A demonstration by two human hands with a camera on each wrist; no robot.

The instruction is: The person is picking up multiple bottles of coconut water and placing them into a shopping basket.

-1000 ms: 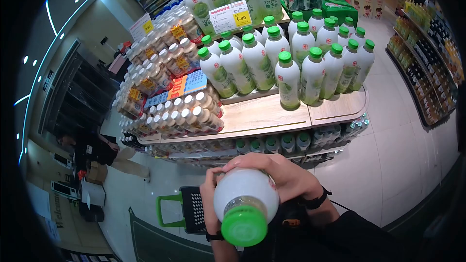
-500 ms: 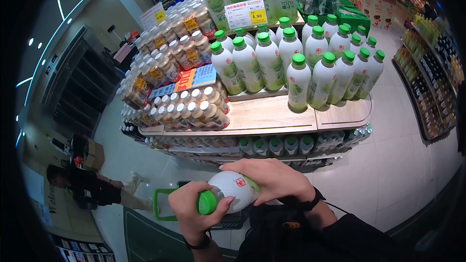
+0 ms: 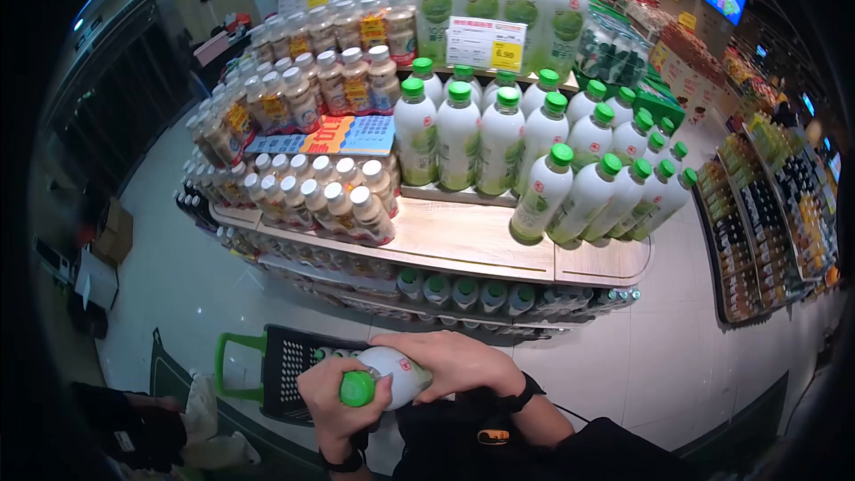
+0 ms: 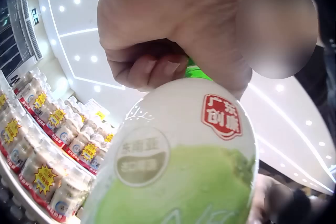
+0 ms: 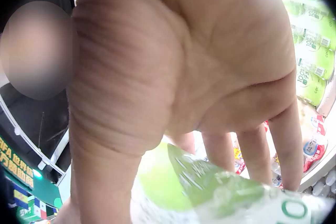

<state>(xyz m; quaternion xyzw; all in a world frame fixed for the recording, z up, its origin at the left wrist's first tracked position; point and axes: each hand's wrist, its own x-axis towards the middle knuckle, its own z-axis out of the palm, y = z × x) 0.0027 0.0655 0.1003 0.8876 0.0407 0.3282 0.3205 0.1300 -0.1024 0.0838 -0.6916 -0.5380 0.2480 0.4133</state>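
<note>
A white and green bottle with a green cap lies tilted between both hands, low in the head view. My left hand grips it at the cap and neck; its curled fingers cover most of the cap in the left wrist view. Around the bottle's body is my right hand, thumb on one side and fingers on the other, as the right wrist view shows. A red emblem and printed label face the left wrist camera.
Just beyond the hands stands a black basket with a green handle and green-capped bottles inside. Ahead, a wooden display bears rows of similar bottles and packs of small bottles. At lower left is a person.
My left hand has moved from the bottle's side onto its cap and neck. The bottle has turned from facing the camera to pointing left. The bystander has moved nearer, and the head view has shifted.
</note>
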